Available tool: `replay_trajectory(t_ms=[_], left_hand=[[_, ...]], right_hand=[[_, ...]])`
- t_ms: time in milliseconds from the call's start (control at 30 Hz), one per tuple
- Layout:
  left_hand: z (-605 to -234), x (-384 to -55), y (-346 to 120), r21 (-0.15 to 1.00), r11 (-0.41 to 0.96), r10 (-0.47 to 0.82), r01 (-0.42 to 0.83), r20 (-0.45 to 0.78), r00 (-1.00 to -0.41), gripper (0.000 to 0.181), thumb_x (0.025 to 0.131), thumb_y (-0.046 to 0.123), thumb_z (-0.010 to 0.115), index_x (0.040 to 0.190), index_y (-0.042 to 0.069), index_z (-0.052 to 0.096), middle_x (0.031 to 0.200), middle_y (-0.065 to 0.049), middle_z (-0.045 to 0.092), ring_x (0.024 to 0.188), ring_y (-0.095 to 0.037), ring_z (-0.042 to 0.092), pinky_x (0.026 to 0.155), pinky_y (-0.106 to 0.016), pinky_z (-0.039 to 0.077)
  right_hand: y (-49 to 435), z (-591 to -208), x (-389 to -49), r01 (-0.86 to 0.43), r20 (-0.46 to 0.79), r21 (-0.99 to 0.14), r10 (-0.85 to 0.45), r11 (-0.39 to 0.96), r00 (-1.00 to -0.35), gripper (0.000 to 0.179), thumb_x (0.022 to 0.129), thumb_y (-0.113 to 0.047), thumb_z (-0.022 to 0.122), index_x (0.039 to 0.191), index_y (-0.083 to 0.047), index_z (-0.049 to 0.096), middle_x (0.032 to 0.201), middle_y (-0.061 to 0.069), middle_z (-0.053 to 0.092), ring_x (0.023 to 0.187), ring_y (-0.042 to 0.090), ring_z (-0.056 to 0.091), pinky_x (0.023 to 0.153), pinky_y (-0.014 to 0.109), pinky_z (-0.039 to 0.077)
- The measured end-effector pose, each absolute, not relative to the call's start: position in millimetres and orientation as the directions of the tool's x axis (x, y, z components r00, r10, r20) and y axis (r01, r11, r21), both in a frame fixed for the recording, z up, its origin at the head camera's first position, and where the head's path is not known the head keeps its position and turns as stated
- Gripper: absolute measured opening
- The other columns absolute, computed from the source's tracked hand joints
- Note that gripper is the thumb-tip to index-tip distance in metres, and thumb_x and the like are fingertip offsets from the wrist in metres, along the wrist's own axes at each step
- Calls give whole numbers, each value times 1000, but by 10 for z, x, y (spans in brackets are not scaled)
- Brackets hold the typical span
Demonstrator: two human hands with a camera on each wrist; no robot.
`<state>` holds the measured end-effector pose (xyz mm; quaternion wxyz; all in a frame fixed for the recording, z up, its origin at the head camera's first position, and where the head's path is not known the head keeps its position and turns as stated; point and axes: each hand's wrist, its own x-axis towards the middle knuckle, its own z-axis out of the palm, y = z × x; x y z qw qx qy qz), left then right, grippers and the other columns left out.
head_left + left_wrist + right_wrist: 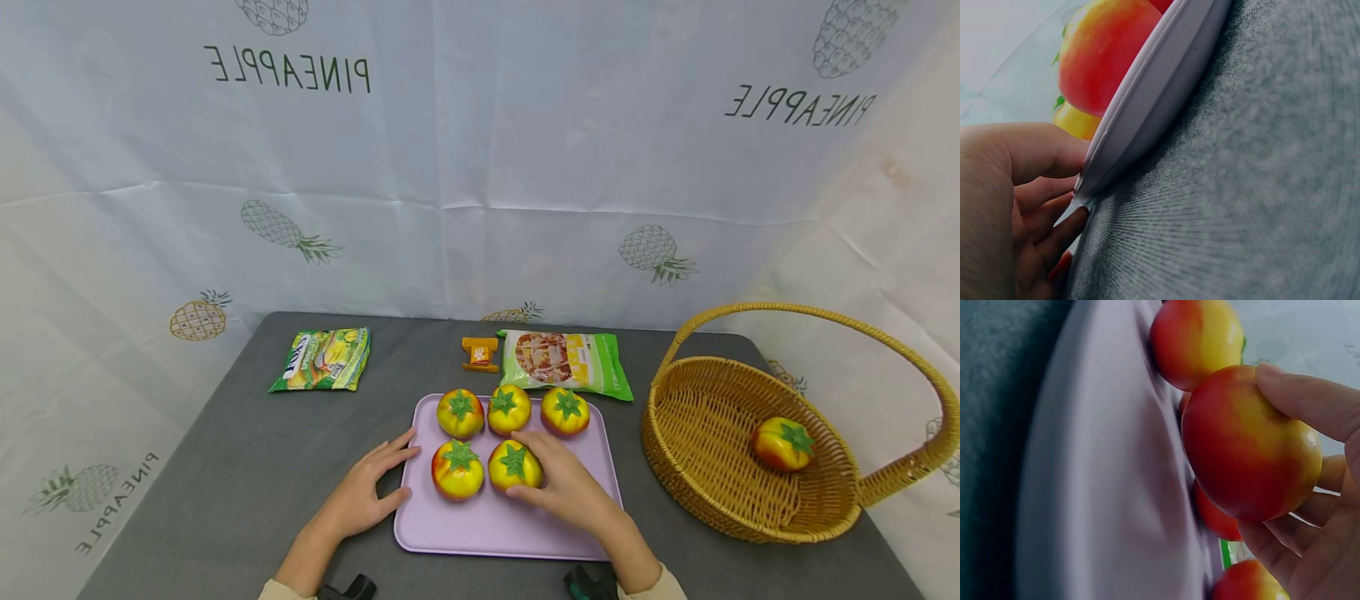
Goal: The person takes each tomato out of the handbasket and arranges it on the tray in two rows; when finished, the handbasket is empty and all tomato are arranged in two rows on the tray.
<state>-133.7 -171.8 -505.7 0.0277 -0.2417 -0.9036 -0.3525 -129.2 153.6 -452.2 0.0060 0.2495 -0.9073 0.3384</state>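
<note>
My right hand (558,479) grips a red-and-yellow persimmon (515,468) with a green leafy top, thumb on the near side and fingers round the far side. The right wrist view shows the same persimmon (1250,444) between thumb and fingers; whether its base touches the tray is hidden. Under it lies a lilac tray (517,533). Beside the held fruit sits another persimmon (457,471), and three more form a row behind, one of them the left persimmon (461,414). My left hand (363,492) rests at the tray's left edge, fingers spread, thumb touching the rim (1122,119).
A woven basket (720,500) with a tall handle stands at the right, one persimmon (783,444) inside. Along the back lie a green-yellow packet (324,360), a small orange packet (480,354) and a larger green-and-white bag (566,362). A pineapple-print cloth hangs behind the grey table.
</note>
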Motion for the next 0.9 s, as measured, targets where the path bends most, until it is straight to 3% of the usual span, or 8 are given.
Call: replay_trajectory(t_ms=[333, 900], left_hand=[[-5054, -1329, -1713, 621, 632, 418, 463, 229, -879, 51, 79, 18, 68, 130, 17, 59, 148, 3, 43, 131, -23, 47, 107, -53, 32], [-5047, -1330, -1718, 620, 629, 422, 469, 235, -876, 51, 79, 18, 68, 130, 17, 59, 148, 2, 43, 131, -25, 47, 107, -55, 33]], right_hand=[[1464, -4570, -1280, -454, 153, -603, -464, 655, -872, 66, 78, -37, 75, 131, -6, 51, 126, 5, 58, 115, 18, 55, 100, 43, 45], [1450, -4600, -1280, -433, 117, -610, -466, 663, -877, 69, 79, -42, 73, 133, -6, 49, 127, 5, 57, 115, 19, 54, 99, 44, 45]])
